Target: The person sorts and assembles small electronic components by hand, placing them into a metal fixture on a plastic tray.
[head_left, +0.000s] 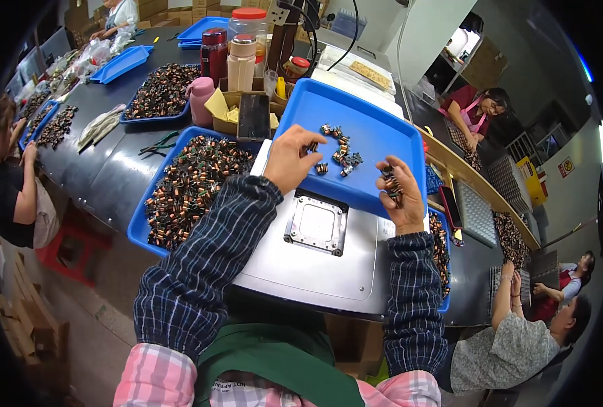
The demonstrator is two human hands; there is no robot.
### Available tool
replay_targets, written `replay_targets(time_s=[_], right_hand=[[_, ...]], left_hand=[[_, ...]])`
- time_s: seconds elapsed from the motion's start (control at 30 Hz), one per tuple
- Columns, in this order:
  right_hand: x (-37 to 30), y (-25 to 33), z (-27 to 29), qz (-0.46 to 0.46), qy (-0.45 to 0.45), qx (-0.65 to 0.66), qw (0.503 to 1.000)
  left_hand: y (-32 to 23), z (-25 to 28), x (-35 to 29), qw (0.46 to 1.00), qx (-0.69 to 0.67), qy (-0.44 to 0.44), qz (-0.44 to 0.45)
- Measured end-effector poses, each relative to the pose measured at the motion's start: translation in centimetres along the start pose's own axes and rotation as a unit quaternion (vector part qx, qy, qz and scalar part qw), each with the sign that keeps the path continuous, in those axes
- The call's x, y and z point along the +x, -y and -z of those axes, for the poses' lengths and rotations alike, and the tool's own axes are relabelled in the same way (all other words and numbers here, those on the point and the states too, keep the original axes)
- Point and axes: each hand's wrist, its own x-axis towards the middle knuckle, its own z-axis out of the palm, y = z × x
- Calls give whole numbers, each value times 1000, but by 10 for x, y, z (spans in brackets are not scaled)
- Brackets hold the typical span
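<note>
A blue tray point(376, 115) sits in front of me, with several small copper-wound coil parts point(343, 152) scattered on its bottom. Over its near left side is my left hand point(291, 159), thumb and fingers closed round a few coil parts. At the tray's near right my right hand point(404, 197) has its palm turned up, its curled fingers holding a small cluster of the same parts point(391, 183). Below the tray, a square metal fixture point(316, 222) is set in a pale machine top point(274, 271).
Left of the machine stands a blue tray heaped with coil parts point(193, 183); another heaped tray point(159, 91) lies beyond it. Bottles point(241, 64), a cardboard box point(227, 102) and pliers point(159, 144) are nearby. Another part-filled tray point(444, 271) is at right. Other people work around the tables.
</note>
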Motion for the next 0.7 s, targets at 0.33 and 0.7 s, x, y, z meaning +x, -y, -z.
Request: replay_targets(time_s=[0.33,0.7], right_hand=[[55,-20,26,185,15,-610,770],[33,6,26,3,-71,-173,982]], left_hand=[[-27,10,-50,990,-77,106,59],[-39,-7,-63,984,-1,177,7]])
